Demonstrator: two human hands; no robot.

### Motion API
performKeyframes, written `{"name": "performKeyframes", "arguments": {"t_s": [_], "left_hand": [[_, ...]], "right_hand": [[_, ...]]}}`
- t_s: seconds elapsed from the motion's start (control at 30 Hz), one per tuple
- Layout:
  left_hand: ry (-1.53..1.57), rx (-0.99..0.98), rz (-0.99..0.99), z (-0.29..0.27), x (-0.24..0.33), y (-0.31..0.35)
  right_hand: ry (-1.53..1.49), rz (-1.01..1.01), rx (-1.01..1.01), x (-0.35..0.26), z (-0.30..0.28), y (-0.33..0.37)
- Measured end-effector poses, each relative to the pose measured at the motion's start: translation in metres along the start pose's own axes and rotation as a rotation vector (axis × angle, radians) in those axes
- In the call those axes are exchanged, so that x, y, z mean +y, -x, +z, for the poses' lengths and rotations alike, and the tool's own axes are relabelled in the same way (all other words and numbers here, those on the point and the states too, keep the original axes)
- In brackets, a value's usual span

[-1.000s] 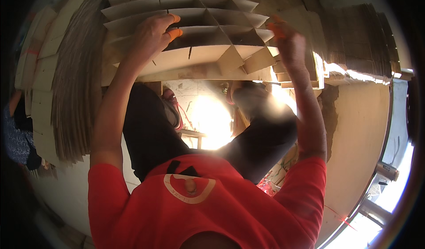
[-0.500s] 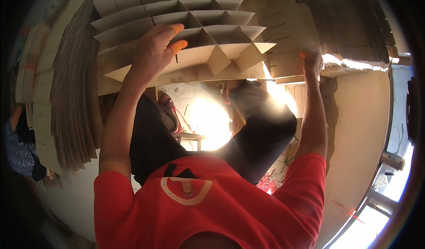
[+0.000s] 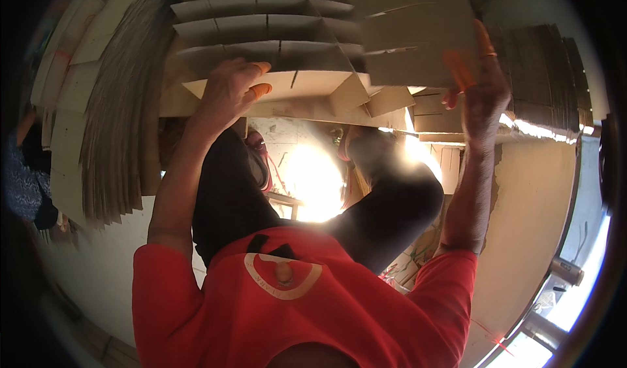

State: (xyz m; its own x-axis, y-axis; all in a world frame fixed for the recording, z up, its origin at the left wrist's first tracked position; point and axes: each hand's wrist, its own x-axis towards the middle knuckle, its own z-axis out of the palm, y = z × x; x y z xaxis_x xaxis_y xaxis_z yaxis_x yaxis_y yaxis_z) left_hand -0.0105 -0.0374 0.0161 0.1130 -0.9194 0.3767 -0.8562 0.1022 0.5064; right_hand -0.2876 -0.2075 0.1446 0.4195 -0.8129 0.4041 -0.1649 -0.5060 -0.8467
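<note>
A cardboard divider grid [image 3: 287,87] of crossed, slotted strips stands on the work surface before me. At its front strip is my left hand [image 3: 228,90], its orange-covered thumb and a finger bent around the upper edge. My right hand [image 3: 484,97], also wearing orange finger covers, grips the right side of a flat slotted cardboard sheet [image 3: 418,34]. The sheet is raised in front of the grid's right part and hides it. Its slots open toward the left.
A tall stack of cardboard strips [image 3: 117,119] stands at the left, and another stack [image 3: 542,80] lies at the far right. More slotted sheets [image 3: 437,114] lie under the raised one. Another person's sleeve [image 3: 27,178] shows at the far left edge.
My right hand has lifted a slotted sheet from the pile on the right and brought it up toward the grid. My left hand stays at the front strip.
</note>
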Motion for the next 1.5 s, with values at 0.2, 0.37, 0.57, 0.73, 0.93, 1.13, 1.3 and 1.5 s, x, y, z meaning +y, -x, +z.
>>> {"name": "performKeyframes", "arguments": {"t_s": [0.2, 0.37, 0.57, 0.73, 0.93, 1.13, 1.3, 1.5], "left_hand": [[0.064, 0.087, 0.037, 0.007, -0.003, -0.002], [0.086, 0.089, 0.041, 0.009, -0.008, 0.0], [0.06, 0.079, 0.019, 0.009, -0.009, -0.001], [0.071, 0.084, 0.012, 0.012, -0.011, -0.002], [0.078, 0.079, 0.009, 0.012, -0.013, -0.003], [0.08, 0.08, 0.021, 0.012, -0.014, -0.004], [0.075, 0.071, 0.027, 0.013, -0.015, -0.007], [0.051, 0.077, 0.006, 0.015, -0.014, -0.01]], "right_hand": [[0.087, 0.067, -0.24, -0.021, 0.05, 0.009], [0.091, 0.048, -0.282, -0.018, 0.069, 0.008], [0.096, 0.113, -0.314, -0.02, 0.08, 0.006], [0.122, 0.039, -0.323, -0.02, 0.084, 0.004], [0.097, 0.099, -0.351, -0.02, 0.09, 0.007], [0.118, 0.044, -0.472, -0.013, 0.099, 0.003], [0.173, -0.074, -0.564, 0.0, 0.116, 0.0], [0.274, -0.217, -0.558, 0.028, 0.137, 0.013]]}}
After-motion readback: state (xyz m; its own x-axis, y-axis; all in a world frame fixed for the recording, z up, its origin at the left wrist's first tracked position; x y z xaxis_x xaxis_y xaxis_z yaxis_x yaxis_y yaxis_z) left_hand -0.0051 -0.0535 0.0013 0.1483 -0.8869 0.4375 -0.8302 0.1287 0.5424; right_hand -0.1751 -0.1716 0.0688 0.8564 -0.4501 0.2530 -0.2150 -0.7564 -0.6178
